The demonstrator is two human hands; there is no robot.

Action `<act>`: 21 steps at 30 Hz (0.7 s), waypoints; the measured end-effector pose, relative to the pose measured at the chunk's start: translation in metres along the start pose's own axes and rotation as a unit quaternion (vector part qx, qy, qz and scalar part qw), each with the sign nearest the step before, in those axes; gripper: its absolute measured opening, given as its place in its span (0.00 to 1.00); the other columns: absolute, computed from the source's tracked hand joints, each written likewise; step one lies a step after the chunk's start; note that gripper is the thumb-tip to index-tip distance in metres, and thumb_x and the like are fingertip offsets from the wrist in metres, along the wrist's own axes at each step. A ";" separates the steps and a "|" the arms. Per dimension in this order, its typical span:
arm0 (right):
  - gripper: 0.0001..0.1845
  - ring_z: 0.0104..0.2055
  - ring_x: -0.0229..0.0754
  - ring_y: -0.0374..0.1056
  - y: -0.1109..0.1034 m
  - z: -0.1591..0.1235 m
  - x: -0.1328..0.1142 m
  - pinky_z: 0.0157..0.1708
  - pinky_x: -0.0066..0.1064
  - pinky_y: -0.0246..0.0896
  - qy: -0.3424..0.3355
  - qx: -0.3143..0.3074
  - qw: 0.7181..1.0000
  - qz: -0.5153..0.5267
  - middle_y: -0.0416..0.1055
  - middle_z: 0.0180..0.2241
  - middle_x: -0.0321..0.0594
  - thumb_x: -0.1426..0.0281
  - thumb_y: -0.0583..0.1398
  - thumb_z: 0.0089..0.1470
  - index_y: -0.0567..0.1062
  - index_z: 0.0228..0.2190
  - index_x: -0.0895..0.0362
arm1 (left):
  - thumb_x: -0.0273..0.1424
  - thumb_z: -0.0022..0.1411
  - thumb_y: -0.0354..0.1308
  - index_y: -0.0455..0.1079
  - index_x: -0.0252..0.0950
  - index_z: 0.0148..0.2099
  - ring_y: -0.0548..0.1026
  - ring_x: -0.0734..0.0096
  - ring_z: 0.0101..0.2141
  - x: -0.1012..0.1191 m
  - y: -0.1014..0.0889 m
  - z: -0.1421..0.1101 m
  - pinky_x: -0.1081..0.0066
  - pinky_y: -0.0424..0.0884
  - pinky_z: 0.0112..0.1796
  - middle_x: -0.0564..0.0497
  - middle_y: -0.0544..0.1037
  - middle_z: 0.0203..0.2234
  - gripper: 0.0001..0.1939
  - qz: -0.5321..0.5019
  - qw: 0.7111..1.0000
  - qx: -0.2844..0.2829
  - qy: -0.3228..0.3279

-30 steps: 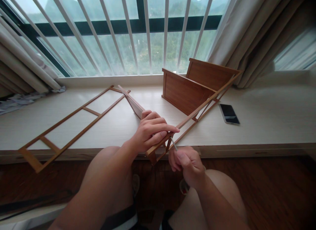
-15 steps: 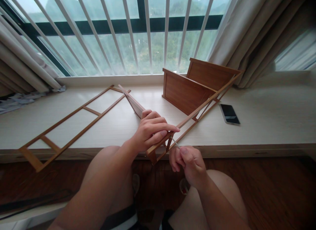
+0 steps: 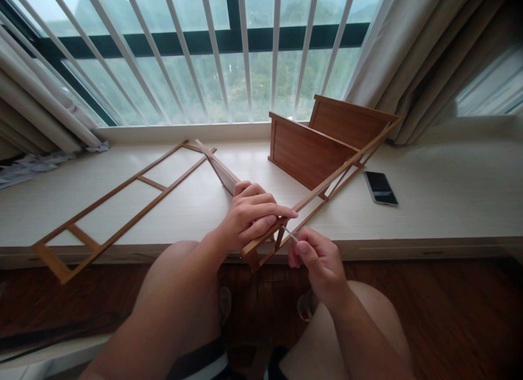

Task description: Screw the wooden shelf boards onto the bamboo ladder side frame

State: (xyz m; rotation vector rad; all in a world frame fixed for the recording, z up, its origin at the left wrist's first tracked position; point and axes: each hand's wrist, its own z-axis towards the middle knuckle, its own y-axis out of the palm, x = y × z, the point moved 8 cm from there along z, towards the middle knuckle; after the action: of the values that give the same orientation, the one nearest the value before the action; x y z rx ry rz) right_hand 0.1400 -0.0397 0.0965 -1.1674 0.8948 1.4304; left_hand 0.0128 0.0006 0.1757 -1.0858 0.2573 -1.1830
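A partly assembled brown wooden shelf (image 3: 310, 151) lies across the white window ledge, its near end jutting over the front edge. My left hand (image 3: 251, 214) is closed over a shelf board at this near end, index finger stretched along to the frame's corner. In my right hand (image 3: 321, 263), just below that corner, a thin metal rod that looks like a hex key (image 3: 290, 234) is pinched. Its tip meets the wood near my left fingertips; the rest is hidden in my fingers. A separate ladder-like wooden frame (image 3: 151, 182) lies to the left.
A dark-screened phone (image 3: 380, 188) lies on the ledge (image 3: 441, 206) right of the shelf. Behind stands a barred window, with a curtain (image 3: 392, 53) at each side. My knees are under the ledge's front edge, above a dark wooden floor (image 3: 449, 314).
My right hand has turned about the rod and shifted slightly up and right, its fingers drawn in. My left hand and the wooden shelf keep their places.
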 end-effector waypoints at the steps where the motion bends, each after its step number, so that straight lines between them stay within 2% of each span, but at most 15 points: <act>1: 0.20 0.24 0.36 0.57 -0.004 0.000 0.002 0.26 0.29 0.50 0.004 0.022 1.000 0.002 0.61 0.20 0.32 0.56 0.55 0.61 0.62 0.23 0.55 | 0.35 0.71 0.38 0.74 0.44 0.51 0.67 0.66 0.37 0.000 0.000 0.000 0.59 0.53 0.47 0.51 0.78 0.33 0.22 0.001 1.000 0.000 0.004; 4: 0.22 0.23 0.34 0.53 -0.013 0.000 0.002 0.26 0.29 0.47 -0.002 0.063 0.998 -0.024 0.57 0.20 0.31 0.58 0.58 0.59 0.58 0.21 0.55 | 0.35 0.71 0.39 0.74 0.45 0.52 0.67 0.67 0.37 0.000 0.000 0.000 0.59 0.53 0.47 0.52 0.78 0.33 0.22 0.003 1.000 0.001 0.007; 11: 0.25 0.21 0.33 0.50 -0.009 -0.002 -0.009 0.24 0.30 0.43 -0.024 0.030 0.994 -0.106 0.52 0.18 0.31 0.60 0.54 0.63 0.60 0.17 0.56 | 0.35 0.71 0.39 0.74 0.45 0.52 0.67 0.66 0.37 -0.001 0.000 0.000 0.58 0.53 0.46 0.51 0.78 0.34 0.21 -0.007 1.000 0.003 0.002; 16: 0.25 0.21 0.34 0.50 -0.008 -0.003 -0.010 0.24 0.31 0.43 -0.024 0.030 0.994 -0.099 0.52 0.18 0.31 0.60 0.53 0.64 0.59 0.17 0.56 | 0.34 0.70 0.40 0.73 0.45 0.52 0.67 0.65 0.37 0.000 0.000 0.000 0.57 0.53 0.46 0.51 0.77 0.33 0.21 -0.011 1.000 0.007 0.014; 21: 0.26 0.21 0.34 0.52 -0.004 -0.005 -0.006 0.23 0.30 0.43 -0.012 0.029 0.998 -0.045 0.54 0.17 0.32 0.60 0.53 0.64 0.60 0.17 0.56 | 0.35 0.70 0.39 0.74 0.44 0.51 0.66 0.66 0.37 -0.001 0.001 0.000 0.58 0.53 0.47 0.51 0.78 0.33 0.22 -0.019 1.000 0.005 -0.012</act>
State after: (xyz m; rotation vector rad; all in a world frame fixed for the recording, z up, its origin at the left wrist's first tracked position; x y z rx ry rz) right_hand 0.1450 -0.0449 0.1014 -1.1305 0.8504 1.3348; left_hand 0.0126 0.0014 0.1748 -1.0989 0.2132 -1.2032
